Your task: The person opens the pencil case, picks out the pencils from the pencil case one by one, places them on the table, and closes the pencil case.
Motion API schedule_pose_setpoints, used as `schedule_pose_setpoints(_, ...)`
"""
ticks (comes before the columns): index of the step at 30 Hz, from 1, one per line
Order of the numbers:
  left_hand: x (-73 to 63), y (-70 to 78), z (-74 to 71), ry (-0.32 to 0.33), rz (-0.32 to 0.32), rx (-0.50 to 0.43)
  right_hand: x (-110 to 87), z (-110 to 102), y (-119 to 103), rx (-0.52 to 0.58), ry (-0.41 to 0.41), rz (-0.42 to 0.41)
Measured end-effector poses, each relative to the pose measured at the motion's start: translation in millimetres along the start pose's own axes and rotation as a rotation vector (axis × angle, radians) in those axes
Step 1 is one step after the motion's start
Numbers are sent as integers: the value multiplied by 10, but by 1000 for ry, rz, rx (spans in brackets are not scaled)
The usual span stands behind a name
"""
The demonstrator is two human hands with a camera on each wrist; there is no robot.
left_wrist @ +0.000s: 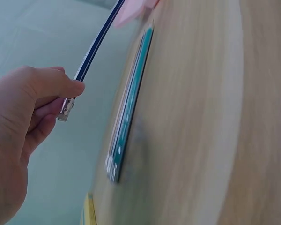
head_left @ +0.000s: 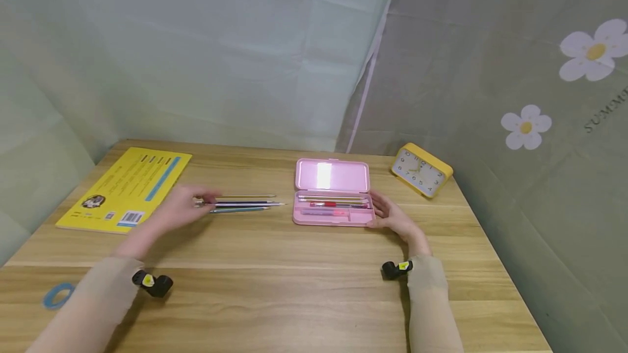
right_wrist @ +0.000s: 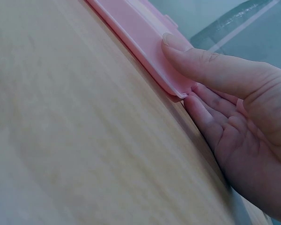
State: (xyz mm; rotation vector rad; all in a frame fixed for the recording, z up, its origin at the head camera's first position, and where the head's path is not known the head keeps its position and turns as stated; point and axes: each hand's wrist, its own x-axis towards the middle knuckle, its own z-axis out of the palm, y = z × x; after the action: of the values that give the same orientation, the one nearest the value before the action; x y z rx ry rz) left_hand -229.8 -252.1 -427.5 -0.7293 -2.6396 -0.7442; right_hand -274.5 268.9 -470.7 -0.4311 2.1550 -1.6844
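Observation:
My left hand [head_left: 183,206] pinches a dark blue pencil [left_wrist: 96,49] near its metal eraser end, between thumb and fingers. In the left wrist view the pencil is raised at a slant. Below it, a teal pencil [left_wrist: 132,98] and others lie side by side on the table. The pink pencil case [head_left: 306,176] lies with its lid hinged back. Inside are striped pencils [head_left: 333,199], a red pen [head_left: 330,204] and a pinkish pen [head_left: 319,212]. My right hand [head_left: 396,219] holds the case's right end, thumb at the front corner and fingers along the side.
A yellow book [head_left: 130,184] lies on the left of the wooden table [head_left: 294,287]. A blue tape ring [head_left: 58,296] is near the left forearm. The yellow alarm clock [head_left: 422,170] stands at the back right. Fabric curtains [head_left: 221,70] hang behind the table.

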Motion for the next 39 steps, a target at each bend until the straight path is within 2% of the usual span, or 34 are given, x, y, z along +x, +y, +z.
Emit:
schedule_pose_setpoints(5,-105,-98,-42,-57,-86,-5,-3,-14,19,-11,1,5)
schedule_pose_setpoints(21,-239,-257,-16,-113,-134,-1,0,-1,-11,-24,-7,-18)
schedule_pose_setpoints(26,-252,-280,-15,-121,-150,-3,1,0,-14,-25,-3,-15)
schedule_pose_setpoints(32,-242,-312,1,-169,-179,-21,3,-3,-5,-24,-3,-10)
schedule_pose_setpoints(39,-237,-354,24,-170,-147,-17,2,-10,8,-34,-7,-23)
